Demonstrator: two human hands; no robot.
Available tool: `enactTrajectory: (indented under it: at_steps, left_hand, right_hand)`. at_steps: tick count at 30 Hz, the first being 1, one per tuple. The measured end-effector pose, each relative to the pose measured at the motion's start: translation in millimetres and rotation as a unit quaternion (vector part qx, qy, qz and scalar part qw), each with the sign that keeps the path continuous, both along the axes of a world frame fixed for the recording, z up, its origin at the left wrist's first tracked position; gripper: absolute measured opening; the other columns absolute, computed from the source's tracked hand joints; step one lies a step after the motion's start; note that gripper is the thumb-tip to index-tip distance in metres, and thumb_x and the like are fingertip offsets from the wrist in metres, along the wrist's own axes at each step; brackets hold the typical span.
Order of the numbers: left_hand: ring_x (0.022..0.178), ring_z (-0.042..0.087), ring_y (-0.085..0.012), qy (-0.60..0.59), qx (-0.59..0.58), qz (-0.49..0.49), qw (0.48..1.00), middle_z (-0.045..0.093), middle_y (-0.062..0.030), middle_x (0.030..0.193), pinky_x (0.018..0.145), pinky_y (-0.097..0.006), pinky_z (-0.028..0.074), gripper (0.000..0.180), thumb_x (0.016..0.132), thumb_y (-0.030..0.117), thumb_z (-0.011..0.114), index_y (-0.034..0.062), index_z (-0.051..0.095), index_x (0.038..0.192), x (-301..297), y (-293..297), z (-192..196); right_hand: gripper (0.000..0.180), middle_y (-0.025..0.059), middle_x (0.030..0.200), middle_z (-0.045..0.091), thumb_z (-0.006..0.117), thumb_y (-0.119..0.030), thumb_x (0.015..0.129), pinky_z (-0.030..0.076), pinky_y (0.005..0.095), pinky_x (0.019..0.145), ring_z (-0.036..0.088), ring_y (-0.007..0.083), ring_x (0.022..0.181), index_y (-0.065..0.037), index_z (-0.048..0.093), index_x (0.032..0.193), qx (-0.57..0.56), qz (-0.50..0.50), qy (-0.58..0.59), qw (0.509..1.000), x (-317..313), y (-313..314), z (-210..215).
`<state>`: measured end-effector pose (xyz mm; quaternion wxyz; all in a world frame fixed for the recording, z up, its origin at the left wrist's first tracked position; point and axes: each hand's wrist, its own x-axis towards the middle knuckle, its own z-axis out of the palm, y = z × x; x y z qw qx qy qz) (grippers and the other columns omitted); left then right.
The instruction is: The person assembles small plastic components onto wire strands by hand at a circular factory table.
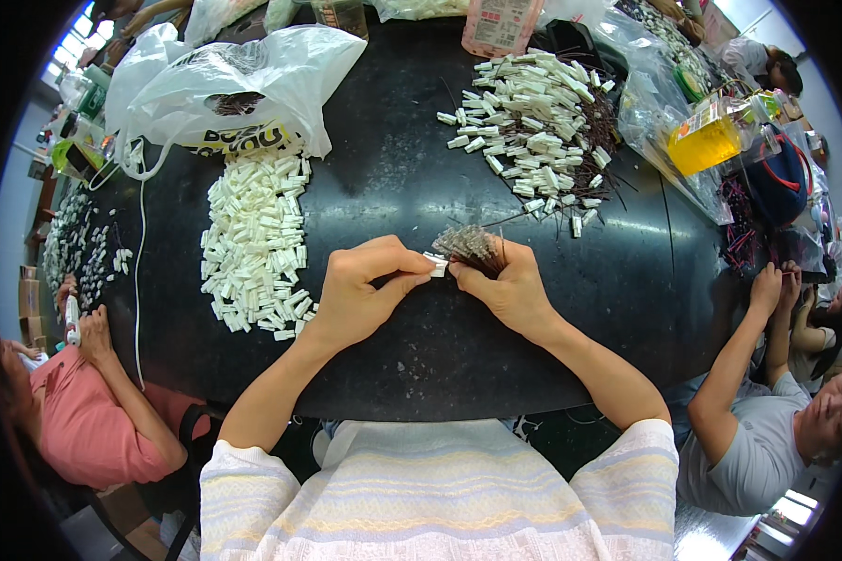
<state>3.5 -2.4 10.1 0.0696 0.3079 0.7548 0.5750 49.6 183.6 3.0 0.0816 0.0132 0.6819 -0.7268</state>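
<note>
Over the middle of the black table, my left hand (374,280) pinches a small white plastic connector housing (435,265) between thumb and fingertips. Close beside it, my right hand (510,285) is closed round a bundle of thin dark wires (470,247) whose ends fan out in silvery metal tips. The housing is at the thumb of my right hand; whether a wire is in it is too small to tell. To the left lies a pile of loose white housings (253,238). Beyond my right hand is a heap of white housings with dark wires attached (538,131).
A white plastic bag (243,84) stands behind the left pile. At the far right are clear plastic bags (655,122) and a bottle of yellow liquid (706,140). A white cord (139,271) runs down the table's left side. Co-workers sit at left (103,411) and right (753,439).
</note>
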Motion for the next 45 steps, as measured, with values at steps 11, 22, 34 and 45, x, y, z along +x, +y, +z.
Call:
enactTrajectory:
  at_steps: [11, 22, 34, 45]
  left_hand:
    - [0.086, 0.052, -0.0255, 0.086, -0.208, -0.095, 0.970, 0.056, -0.0085, 0.080, 0.075, -0.033, 0.043, 0.024, 0.062, 0.000, 0.070, 0.0006, 0.060, 0.084, -8, -28, 18]
    - [0.077, 0.058, -0.0125, -0.335, 0.173, -0.006, 0.926, 0.062, -0.0094, 0.085, 0.064, -0.021, 0.046, 0.015, 0.080, 0.002, 0.059, -0.0012, 0.056, 0.095, -9, -17, 6]
    - [0.082, 0.058, -0.0107, -0.356, 0.207, 0.028, 0.911, 0.063, -0.0135, 0.094, 0.073, -0.022, 0.043, 0.017, 0.081, 0.006, 0.061, -0.0002, 0.055, 0.095, -7, -1, -7]
    - [0.074, 0.061, -0.0129, -0.353, 0.298, 0.003, 0.887, 0.064, -0.0093, 0.080, 0.068, -0.024, 0.048, 0.012, 0.076, 0.003, 0.063, -0.0008, 0.059, 0.087, -4, 12, -19]
  right_hand:
    - [0.011, -0.0011, 0.077, 0.058, 0.060, -0.004, 0.080, 0.041, 0.0196, 0.060, 0.051, 0.0039, 0.068, 0.002, 0.059, 0.089, 0.006, -0.058, -0.052, 0.997, -3, 3, 9]
    - [0.009, 0.0009, 0.069, 0.058, 0.057, -0.001, 0.079, 0.040, 0.0195, 0.059, 0.053, 0.0063, 0.061, 0.000, 0.056, 0.088, 0.000, 0.003, -0.008, 1.000, 1, -1, 5]
    - [0.016, 0.0002, 0.082, 0.059, 0.060, 0.000, 0.077, 0.042, 0.0196, 0.068, 0.052, 0.0047, 0.075, 0.002, 0.057, 0.093, 0.000, 0.002, -0.009, 1.000, -3, 2, 5]
    - [0.013, 0.0020, 0.071, 0.055, 0.060, -0.001, 0.072, 0.038, 0.0180, 0.054, 0.050, 0.0071, 0.060, 0.000, 0.056, 0.084, 0.110, -0.062, -0.007, 0.992, -3, 9, -9]
